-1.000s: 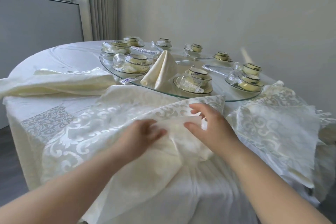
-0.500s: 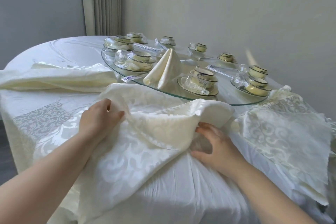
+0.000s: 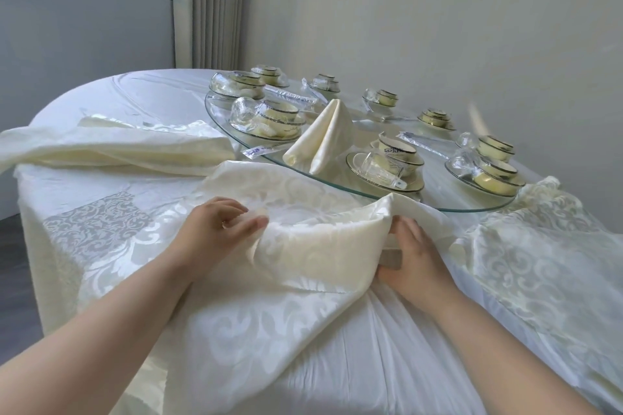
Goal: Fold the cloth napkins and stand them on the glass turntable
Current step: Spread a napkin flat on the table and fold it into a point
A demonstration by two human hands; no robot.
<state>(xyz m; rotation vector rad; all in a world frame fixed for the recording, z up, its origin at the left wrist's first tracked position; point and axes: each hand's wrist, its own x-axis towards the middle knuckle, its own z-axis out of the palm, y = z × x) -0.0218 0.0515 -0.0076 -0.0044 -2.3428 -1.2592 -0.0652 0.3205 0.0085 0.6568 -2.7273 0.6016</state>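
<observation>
A cream damask napkin (image 3: pixel 323 246) lies half folded on the near side of the round table. My left hand (image 3: pixel 215 229) pinches its left corner between thumb and fingers and lifts it. My right hand (image 3: pixel 409 256) reaches under the raised right fold, its fingers partly hidden by the cloth. Behind them the glass turntable (image 3: pixel 438 204) carries one folded napkin (image 3: pixel 323 136) standing as a cone near its front edge.
Several wrapped bowl-and-saucer sets (image 3: pixel 391 162) ring the turntable. A long folded cream cloth (image 3: pixel 114 148) lies at the left. More patterned napkins (image 3: pixel 546 246) are heaped at the right. The table edge drops off close to me; a wall stands behind.
My left hand has come in from the left and now lifts the napkin's corner. My right hand has slid further under the right fold. The camera has moved closer.
</observation>
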